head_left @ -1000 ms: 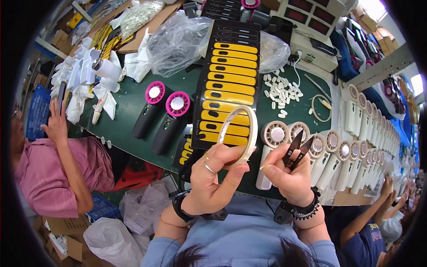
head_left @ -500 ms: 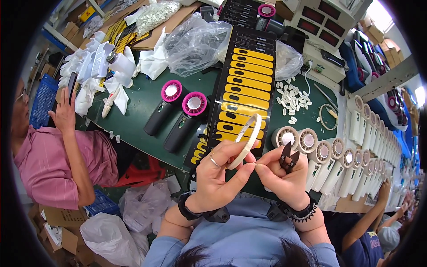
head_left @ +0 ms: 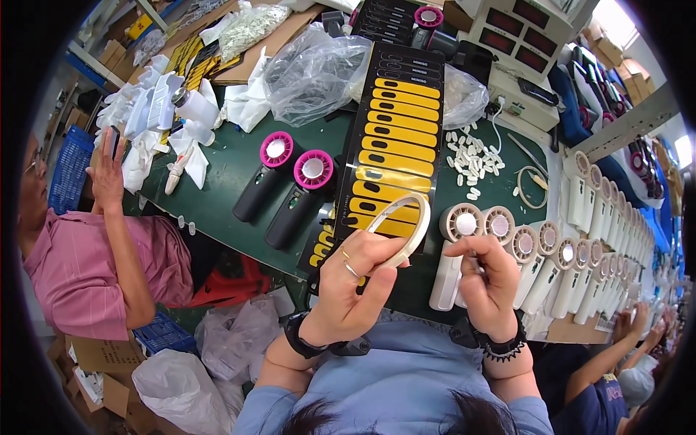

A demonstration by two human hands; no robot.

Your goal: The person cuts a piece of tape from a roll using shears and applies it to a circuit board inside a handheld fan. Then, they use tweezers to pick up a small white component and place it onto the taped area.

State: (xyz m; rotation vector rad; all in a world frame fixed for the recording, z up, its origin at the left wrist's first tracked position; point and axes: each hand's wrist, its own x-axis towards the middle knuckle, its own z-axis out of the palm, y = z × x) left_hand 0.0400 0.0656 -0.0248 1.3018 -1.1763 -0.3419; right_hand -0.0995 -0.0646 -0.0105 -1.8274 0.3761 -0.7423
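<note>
My left hand (head_left: 351, 286) is closed on a narrow roll of whitish tape (head_left: 423, 226), pinching the ring at its lower side so it stands tilted up. My right hand (head_left: 494, 283) is raised to its right with fingers curled. Whatever lies inside its palm is hidden; the black nippers seen earlier do not show. Just left of that hand lies a white handheld fan (head_left: 445, 279), the nearest of a row of white fans (head_left: 542, 286). Beyond the tape roll is a black sheet with yellow strip stickers (head_left: 399, 146).
Two black fans with pink heads (head_left: 313, 170) lie left of the sheet. Small white pieces (head_left: 475, 161) are scattered at right, beside tweezers (head_left: 527, 151). Clear plastic bags (head_left: 312, 76) sit at the back. A person in a pink shirt (head_left: 87, 268) works at left; others at far right.
My hands have moved apart from their fingertip contact. The right hand has turned and moved right, and the nippers in it have gone out of sight. The tape roll remains in my left hand.
</note>
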